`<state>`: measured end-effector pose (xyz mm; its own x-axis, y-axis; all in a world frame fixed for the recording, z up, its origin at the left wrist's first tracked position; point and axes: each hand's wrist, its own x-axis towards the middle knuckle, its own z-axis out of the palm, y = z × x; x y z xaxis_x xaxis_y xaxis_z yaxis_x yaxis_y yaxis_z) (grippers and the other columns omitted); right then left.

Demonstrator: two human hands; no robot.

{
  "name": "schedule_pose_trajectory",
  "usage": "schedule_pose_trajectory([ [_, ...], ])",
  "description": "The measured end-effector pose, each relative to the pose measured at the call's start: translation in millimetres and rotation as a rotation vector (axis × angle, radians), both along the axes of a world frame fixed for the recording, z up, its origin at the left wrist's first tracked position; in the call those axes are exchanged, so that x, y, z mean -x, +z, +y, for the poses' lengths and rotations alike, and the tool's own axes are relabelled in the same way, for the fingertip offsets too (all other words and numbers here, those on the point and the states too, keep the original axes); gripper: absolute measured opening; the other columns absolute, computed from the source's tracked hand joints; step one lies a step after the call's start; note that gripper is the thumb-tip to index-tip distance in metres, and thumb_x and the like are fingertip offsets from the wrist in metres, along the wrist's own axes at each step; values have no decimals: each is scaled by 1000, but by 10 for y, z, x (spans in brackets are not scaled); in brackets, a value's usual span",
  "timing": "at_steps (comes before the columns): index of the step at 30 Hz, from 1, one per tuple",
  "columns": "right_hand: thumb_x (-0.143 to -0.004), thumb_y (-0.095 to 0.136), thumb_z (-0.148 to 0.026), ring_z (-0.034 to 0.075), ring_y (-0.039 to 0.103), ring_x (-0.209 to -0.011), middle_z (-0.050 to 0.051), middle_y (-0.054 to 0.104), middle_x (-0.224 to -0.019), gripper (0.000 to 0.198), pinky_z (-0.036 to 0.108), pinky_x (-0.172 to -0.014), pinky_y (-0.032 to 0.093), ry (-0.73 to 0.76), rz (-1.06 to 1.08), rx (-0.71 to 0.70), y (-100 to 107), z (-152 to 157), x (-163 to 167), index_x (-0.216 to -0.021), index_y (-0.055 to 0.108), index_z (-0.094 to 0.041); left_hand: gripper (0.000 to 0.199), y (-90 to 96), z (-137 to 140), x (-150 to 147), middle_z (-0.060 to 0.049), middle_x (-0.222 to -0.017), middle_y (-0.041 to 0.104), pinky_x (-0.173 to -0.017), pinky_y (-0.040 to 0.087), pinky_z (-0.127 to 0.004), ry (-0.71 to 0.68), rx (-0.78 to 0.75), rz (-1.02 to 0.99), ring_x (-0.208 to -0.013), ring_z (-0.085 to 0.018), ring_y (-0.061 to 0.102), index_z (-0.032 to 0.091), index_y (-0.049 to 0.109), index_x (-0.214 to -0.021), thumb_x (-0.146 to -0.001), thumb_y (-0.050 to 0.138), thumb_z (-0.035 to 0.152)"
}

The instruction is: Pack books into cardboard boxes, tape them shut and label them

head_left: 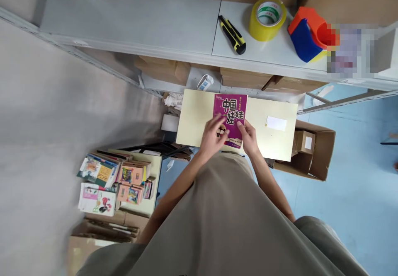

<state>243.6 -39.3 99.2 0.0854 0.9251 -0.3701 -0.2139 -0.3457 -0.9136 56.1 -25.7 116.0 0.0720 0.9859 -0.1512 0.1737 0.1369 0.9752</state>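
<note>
A purple book [239,105] with large Chinese characters and a small cartoon picture on its cover is in front of me, over the pale yellow tabletop [192,116]. My right hand [249,138] grips the book's right edge, thumb on the cover and fingers behind it. Over the lower left of the cover, my left hand [212,137] has its fingers bent and spread apart, with the thumb towards the cartoon. Whether those fingertips touch the cover I cannot tell. A white label [276,123] lies on the tabletop to the right.
On the grey shelf [133,17] ahead are a box cutter [232,35], a yellow tape roll [267,19] and a red-and-blue holder [307,35]. Stacked books [98,199] stand low at left. An open cardboard box [323,151] is at right, a white power strip [205,83] behind the table.
</note>
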Motion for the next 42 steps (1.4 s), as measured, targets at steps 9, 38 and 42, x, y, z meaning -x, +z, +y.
schedule_pose_trajectory([
  [9, -90, 86, -91, 42, 80, -144, 9, 88, -144, 73, 60, -114, 73, 194, 215, 122, -121, 122, -396, -135, 80, -34, 71, -80, -14, 111, -12, -117, 91, -111, 69, -47, 114, 392, -398, -124, -37, 84, 19, 91, -119, -85, 100, 80],
  [38, -82, 102, -79, 36, 89, -119, 7, 92, -126, 66, 56, -110, 76, 200, 206, 11, 58, -42, -379, -121, 81, -29, 84, -216, -223, 257, -21, -143, 87, -115, 70, -55, 10, 230, -318, -134, -41, 84, 17, 86, -141, -92, 92, 85],
  [42, -82, 104, -78, 36, 89, -122, 7, 92, -130, 67, 58, -115, 75, 199, 188, 4, 51, -126, -419, -122, 80, -30, 73, -149, -256, 222, -14, -122, 93, -107, 72, -48, 28, 316, -410, -114, -35, 89, 18, 94, -120, -78, 107, 77],
])
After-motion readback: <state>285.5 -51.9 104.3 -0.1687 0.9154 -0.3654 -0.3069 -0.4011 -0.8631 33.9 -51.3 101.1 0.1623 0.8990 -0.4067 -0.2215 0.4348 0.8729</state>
